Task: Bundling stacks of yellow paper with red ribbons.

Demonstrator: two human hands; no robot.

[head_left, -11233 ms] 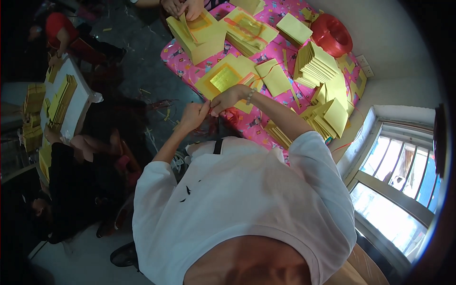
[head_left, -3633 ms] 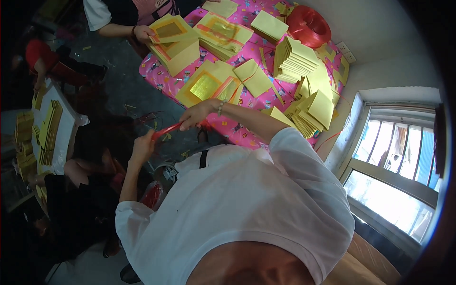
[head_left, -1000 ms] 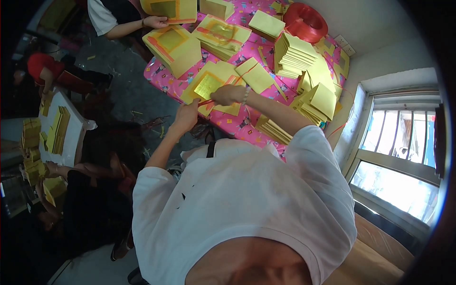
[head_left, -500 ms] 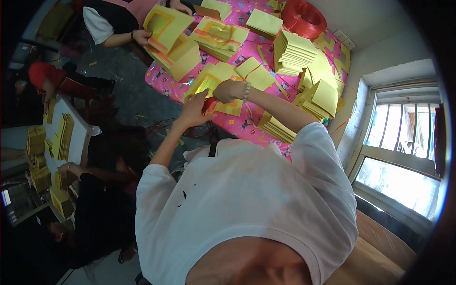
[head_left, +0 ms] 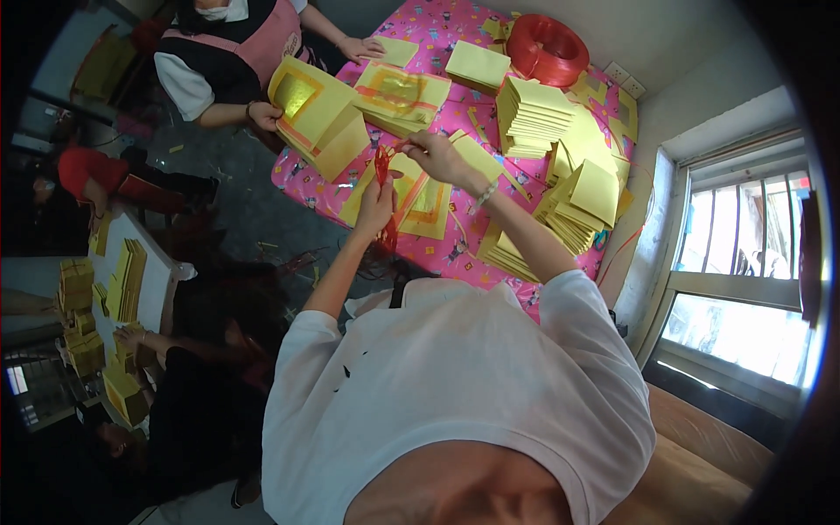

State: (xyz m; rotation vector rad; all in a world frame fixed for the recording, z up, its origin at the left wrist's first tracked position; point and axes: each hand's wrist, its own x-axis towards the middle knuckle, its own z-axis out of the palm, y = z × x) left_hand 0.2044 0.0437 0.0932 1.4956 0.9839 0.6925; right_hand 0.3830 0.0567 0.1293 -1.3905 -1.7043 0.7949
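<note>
My left hand is closed around a bunch of red plastic string, whose loose ends hang below the fist. Just to its right, my right hand pinches at a strand by the top of the bunch. Under both hands lie yellow paper sheets printed with orange and gold, on the pink patterned tablecloth. A folded yellow paper stack sits beside my right wrist.
Across the table a person in a pink apron holds a yellow sheet. A red string coil rests at the back near several yellow paper stacks. Other people work at a white table on the left. A window is at right.
My hands have come apart from over the sheets, lifting the red string bunch into view. The person opposite has lowered their sheet and laid the other hand on the table.
</note>
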